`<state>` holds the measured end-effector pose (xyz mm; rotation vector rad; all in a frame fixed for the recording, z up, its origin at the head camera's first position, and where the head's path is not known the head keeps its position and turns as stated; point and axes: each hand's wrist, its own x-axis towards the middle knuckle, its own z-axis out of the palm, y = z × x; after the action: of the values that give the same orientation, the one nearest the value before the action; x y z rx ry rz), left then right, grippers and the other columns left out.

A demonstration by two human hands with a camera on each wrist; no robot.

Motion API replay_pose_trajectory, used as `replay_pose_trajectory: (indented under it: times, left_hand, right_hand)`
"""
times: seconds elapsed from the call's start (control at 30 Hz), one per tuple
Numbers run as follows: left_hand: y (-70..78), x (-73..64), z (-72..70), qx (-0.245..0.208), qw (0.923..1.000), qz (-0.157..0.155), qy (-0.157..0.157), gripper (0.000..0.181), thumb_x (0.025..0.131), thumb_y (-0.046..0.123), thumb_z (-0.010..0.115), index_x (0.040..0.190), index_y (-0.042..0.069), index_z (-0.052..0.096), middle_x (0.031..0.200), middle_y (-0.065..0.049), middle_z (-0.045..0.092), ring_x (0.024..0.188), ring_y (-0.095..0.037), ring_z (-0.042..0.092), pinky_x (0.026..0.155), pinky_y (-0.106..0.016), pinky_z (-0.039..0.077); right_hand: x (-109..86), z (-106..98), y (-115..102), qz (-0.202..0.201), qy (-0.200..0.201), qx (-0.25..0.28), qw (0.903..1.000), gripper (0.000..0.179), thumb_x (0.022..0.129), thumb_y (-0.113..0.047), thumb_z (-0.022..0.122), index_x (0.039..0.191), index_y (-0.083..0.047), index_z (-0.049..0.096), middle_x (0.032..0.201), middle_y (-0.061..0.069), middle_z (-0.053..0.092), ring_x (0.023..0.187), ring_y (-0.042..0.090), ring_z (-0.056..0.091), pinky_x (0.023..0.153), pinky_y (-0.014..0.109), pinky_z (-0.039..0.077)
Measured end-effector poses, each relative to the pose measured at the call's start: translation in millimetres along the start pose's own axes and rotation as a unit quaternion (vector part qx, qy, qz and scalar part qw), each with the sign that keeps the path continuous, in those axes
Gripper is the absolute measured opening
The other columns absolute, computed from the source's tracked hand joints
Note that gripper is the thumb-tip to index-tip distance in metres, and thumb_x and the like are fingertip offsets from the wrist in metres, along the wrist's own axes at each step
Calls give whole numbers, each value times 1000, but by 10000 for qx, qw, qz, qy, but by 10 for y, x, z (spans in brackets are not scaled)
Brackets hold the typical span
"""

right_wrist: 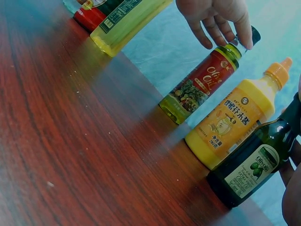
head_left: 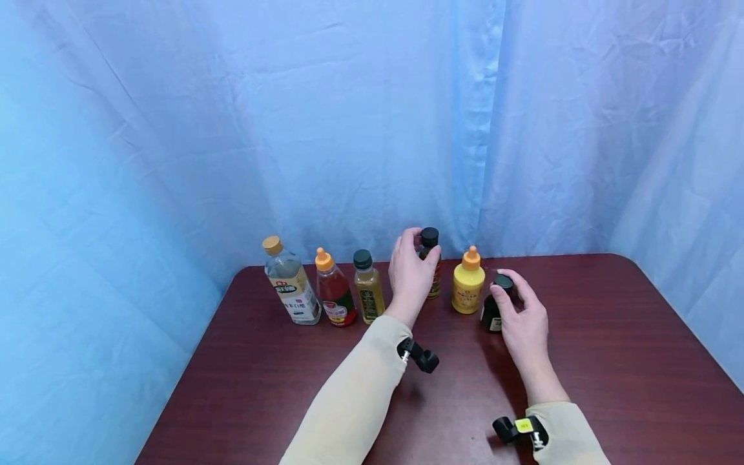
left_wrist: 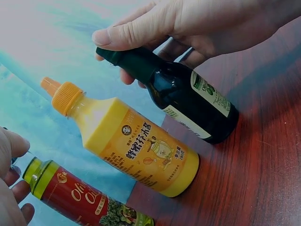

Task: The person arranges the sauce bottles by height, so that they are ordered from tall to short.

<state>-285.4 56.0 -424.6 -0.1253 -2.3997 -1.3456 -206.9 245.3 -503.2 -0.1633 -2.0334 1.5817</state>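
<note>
My left hand [head_left: 409,271] is at the top of a clear olive oil bottle with a red label [right_wrist: 202,84], its thumb and fingers around the neck and black cap. My right hand [head_left: 525,320] holds a dark green olive oil bottle [left_wrist: 195,101] by its cap and neck, thumb on one side and fingers behind. Between these two stands a yellow squeeze bottle [head_left: 467,289] with an orange nozzle cap, touched by neither hand. All three bottles are upright on the table. The head view hides part of the red-labelled bottle behind my left hand.
Left of my left hand stand a golden oil bottle with a dark green cap [head_left: 370,296], a red sauce bottle [head_left: 335,294] with an orange nozzle, and a tall clear vinegar bottle [head_left: 292,287]. They line the back of the dark red table [head_left: 261,400], before a blue curtain [head_left: 360,116].
</note>
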Motion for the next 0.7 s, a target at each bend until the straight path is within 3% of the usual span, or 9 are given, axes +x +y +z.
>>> replay_pose_trajectory:
  times: [0.33,0.53,0.7]
  left_hand:
    - [-30,-38,15,35,9999,70,75,41,104,28,81,141,17,66,119,-2,67,105,-21,63,89,-46,54]
    - [-29,-59,-22,-126,9995,272,137,40,104,25,82,140,15,67,121,-3,68,110,-22,68,93,-48,55]
    - [19,-100,-85,-235,9985,437,210,42,104,26,82,141,15,67,123,-4,68,108,-23,69,89,-46,56]
  right_hand:
    - [-7,8,11,-32,-32,37,10000,40,107,-24,77,147,-23,72,134,0,70,112,3,64,94,10,48]
    - [-10,7,5,-24,-36,50,10000,40,107,-25,78,147,-24,72,135,0,70,112,2,64,94,10,49]
    - [-7,-4,6,-12,-20,13,10000,40,107,-26,77,147,-25,72,137,1,70,112,1,64,92,11,49]
